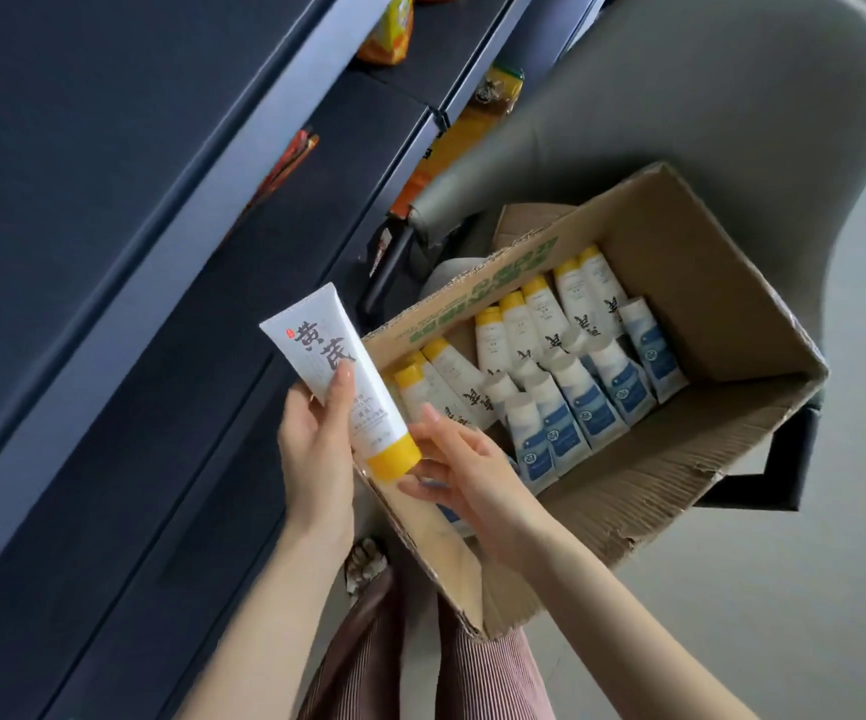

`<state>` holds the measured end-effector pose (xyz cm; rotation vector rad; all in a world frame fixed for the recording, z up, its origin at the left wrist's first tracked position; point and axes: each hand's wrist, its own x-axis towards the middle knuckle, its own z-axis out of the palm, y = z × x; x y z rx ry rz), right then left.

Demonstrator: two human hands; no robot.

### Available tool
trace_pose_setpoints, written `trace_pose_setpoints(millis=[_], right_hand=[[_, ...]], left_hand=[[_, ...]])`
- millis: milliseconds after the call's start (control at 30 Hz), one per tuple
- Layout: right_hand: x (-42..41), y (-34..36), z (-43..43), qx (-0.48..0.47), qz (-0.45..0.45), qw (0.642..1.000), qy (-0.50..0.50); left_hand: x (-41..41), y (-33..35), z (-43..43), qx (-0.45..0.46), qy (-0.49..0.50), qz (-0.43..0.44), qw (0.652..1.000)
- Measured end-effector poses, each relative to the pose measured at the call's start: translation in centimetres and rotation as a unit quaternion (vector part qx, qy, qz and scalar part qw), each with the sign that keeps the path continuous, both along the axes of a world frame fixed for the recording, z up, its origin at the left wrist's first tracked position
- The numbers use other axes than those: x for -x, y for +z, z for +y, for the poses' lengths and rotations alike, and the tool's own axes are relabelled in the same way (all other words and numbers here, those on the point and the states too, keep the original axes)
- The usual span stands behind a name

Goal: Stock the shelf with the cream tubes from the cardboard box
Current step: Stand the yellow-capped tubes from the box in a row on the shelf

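My left hand [316, 439] grips a white cream tube with a yellow cap [337, 376], held tilted above the near left corner of the cardboard box [722, 314]. My right hand [462, 459] touches the tube's yellow cap end with relaxed fingers. Inside the box lie several white tubes with yellow caps [519, 330] and several white-and-blue tubes [592, 402]. The dark blue shelf [124, 252] runs along the left.
The box rests on a grey chair [706, 96]. Orange and yellow snack packets [389, 28] sit on upper shelves, and more yellow packets [451, 148] stand behind the chair. Pale floor [784, 589] lies to the right. Striped trousers and a foot show below.
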<state>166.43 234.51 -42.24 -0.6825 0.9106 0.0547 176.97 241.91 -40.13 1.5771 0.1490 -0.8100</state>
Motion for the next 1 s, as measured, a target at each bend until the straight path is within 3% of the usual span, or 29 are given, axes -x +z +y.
trace_pose_setpoints(millis=[200,333,433,700,867,1000], right_hand=[[-1.1,-3.5,-0.8,0.13,0.09,0.986,0.062],[-1.8,-6.9,-1.7,0.327,0.17,0.918,0.143],[-3.2,-8.9,-2.1,0.41,0.179,0.865,0.228],[-6.8,-11.8,-2.2,0.416,0.232,0.798,0.369],[-6.6,-12.0,-2.6,0.461,0.248,0.756,0.392],[-6.5,-12.0,-2.7,0.468,0.236,0.745,0.412]], left_hand=[[-3.5,1.2,1.8,0.001,0.038,-0.04,0.998],[-4.1,0.7,2.5,-0.007,0.027,-0.049,0.998],[-3.9,0.4,2.8,-0.006,0.014,-0.054,0.998],[-3.7,0.0,3.2,-0.002,-0.001,-0.066,0.998],[-4.0,0.1,3.2,-0.006,-0.014,-0.071,0.997],[-4.2,0.0,3.4,-0.017,-0.014,-0.073,0.997]])
